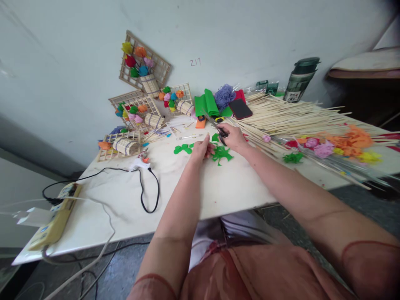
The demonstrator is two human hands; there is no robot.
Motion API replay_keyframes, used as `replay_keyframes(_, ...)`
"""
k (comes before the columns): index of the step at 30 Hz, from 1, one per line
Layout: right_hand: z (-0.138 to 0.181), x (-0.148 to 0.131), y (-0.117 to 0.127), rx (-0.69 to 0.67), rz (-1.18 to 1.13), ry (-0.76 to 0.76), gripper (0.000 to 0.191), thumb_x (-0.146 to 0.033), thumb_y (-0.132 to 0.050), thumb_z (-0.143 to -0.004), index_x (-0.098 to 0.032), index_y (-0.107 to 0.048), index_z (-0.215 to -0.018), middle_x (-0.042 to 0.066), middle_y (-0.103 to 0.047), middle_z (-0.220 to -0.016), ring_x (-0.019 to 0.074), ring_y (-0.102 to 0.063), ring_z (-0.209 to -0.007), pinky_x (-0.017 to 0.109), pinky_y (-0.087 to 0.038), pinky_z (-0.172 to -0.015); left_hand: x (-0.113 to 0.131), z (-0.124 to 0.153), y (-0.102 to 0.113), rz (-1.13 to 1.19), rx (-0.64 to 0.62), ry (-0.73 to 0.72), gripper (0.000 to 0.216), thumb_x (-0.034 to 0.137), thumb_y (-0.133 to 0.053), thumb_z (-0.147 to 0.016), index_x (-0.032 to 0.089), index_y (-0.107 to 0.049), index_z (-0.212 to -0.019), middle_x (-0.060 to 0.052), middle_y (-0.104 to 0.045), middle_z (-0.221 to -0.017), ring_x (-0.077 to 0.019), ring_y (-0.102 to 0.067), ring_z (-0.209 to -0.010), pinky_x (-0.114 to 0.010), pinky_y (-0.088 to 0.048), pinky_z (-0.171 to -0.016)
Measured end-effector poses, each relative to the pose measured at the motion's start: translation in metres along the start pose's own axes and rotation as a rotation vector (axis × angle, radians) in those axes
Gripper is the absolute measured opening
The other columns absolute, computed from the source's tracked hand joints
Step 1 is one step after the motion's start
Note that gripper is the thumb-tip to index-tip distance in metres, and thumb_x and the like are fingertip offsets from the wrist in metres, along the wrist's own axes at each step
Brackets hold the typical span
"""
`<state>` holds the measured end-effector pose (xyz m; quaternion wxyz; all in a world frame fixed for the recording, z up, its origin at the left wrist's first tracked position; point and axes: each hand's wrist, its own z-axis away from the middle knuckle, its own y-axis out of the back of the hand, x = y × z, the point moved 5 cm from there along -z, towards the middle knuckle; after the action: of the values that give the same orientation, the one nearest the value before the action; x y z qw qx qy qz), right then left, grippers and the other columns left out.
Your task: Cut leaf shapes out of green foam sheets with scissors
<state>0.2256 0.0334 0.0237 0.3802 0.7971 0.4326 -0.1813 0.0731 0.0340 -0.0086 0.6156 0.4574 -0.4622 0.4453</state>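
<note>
1. Nearest us, the front of the surface (231, 191) runs just above our lap, so both forearms can rest or reach over it, we judge.
2. Far L: the tan power strip (64, 216) lies along that end, prob. to keep leads out of our reach path. A black cord (93, 172) runs from it toward a white corded tool (137, 164), parked L of our hands, handy but out of the way.
3. Our L hand (202, 150) has its fingers half curled & thumb up, at the edge of the green scraps (222, 155). Can't tell if it pinches a piece, b/c the fingers hide it.
4. Our R hand (233, 138) is closed round the handles of the scissors (222, 134); blades aim up & away from us, prob. so the points clear the L hand.
5. Green cutouts (183, 149) sit just L of the L hand, apart from the scraps, as if sorted.
6. To the R, pink paper flowers (325, 148) & a long spread of thin sticks (290, 114); lengthwise storage keeps sticks together, we'd guess.
7. Further back: green roll (212, 103), purple yarn (225, 96), dark phone (240, 109).
8. Farthest, a lattice panel w/ flowers (162, 68) leans on the wall (218, 37), prob. for upright support.
</note>
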Motion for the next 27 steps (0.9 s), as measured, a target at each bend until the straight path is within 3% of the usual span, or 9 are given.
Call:
replay_keyframes(3, 0.003, -0.015, -0.001, -0.032, 0.089, 0.07, 0.04, -0.011, -0.061, -0.068, -0.017, -0.072, -0.106, 0.007, -0.075, -0.098, 0.0241, -0.07, -0.089, 0.033, -0.051, -0.078, 0.001, 0.003, -0.004, 0.083, -0.086, 0.077, 0.052, 0.056, -0.051, -0.086, 0.014, -0.062, -0.058, -0.005, -0.059, -0.046, -0.0059, -0.042, -0.031, -0.021, -0.02, -0.036)
replay_keyframes(8, 0.006, -0.025, -0.006, -0.078, 0.148, 0.109, 0.038, -0.01, -0.064, -0.066, -0.02, -0.074, -0.101, 0.005, -0.076, -0.101, 0.0262, -0.07, -0.092, 0.033, -0.051, -0.079, 0.001, 0.005, -0.001, 0.284, -0.169, 0.15, 0.026, 0.027, -0.058, -0.083, 0.011, -0.063, -0.063, -0.007, -0.065, -0.053, -0.0065, -0.049, -0.036, -0.019, -0.027, -0.036)
replay_keyframes(13, 0.005, -0.023, -0.005, -0.034, 0.043, 0.084, 0.035, -0.011, -0.064, -0.067, -0.019, -0.071, -0.101, 0.005, -0.075, -0.095, 0.0243, -0.07, -0.087, 0.033, -0.051, -0.078, 0.0, 0.005, 0.003, 0.42, -0.148, 0.072, 0.011, 0.013, -0.06, -0.078, 0.01, -0.062, -0.068, -0.006, -0.068, -0.06, -0.0063, -0.054, -0.041, -0.016, -0.037, -0.041)
replay_keyframes(16, 0.001, -0.009, -0.001, 0.044, -0.159, -0.028, 0.037, -0.01, -0.063, -0.066, -0.018, -0.065, -0.102, 0.004, -0.074, -0.089, 0.0208, -0.07, -0.084, 0.031, -0.052, -0.078, 0.001, 0.004, 0.003, 0.449, -0.122, -0.036, 0.011, 0.015, -0.067, -0.076, 0.012, -0.06, -0.068, -0.004, -0.069, -0.062, -0.0065, -0.056, -0.044, -0.015, -0.038, -0.041)
replay_keyframes(19, -0.002, 0.008, -0.001, 0.096, -0.389, -0.226, 0.033, -0.013, -0.067, -0.064, -0.019, -0.06, -0.095, 0.001, -0.07, -0.078, 0.0169, -0.068, -0.072, 0.026, -0.052, -0.066, 0.001, 0.003, 0.003, 0.443, -0.111, -0.092, 0.014, 0.018, -0.071, -0.074, 0.012, -0.06, -0.068, -0.003, -0.069, -0.063, -0.0056, -0.055, -0.044, -0.015, -0.039, -0.042)
replay_keyframes(23, 0.001, 0.015, -0.009, 0.02, -0.567, -0.436, 0.03, -0.022, -0.076, -0.062, -0.021, -0.057, -0.086, -0.006, -0.058, -0.057, 0.0112, -0.056, -0.049, 0.021, -0.044, -0.047, 0.001, 0.003, 0.002, 0.442, -0.103, -0.12, 0.015, 0.021, -0.074, -0.073, 0.013, -0.061, -0.07, -0.002, -0.069, -0.065, -0.0057, -0.056, -0.046, -0.017, -0.043, -0.046)
replay_keyframes(27, 0.004, 0.01, -0.011, -0.002, -0.636, -0.498, 0.03, -0.017, -0.075, -0.059, -0.02, -0.057, -0.083, -0.007, -0.056, -0.054, 0.0091, -0.053, -0.045, 0.019, -0.042, -0.045, 0.0, 0.002, 0.001, 0.429, -0.114, -0.137, 0.021, 0.025, -0.078, -0.069, 0.013, -0.061, -0.071, -0.001, -0.069, -0.066, -0.0054, -0.056, -0.047, -0.017, -0.044, -0.048)
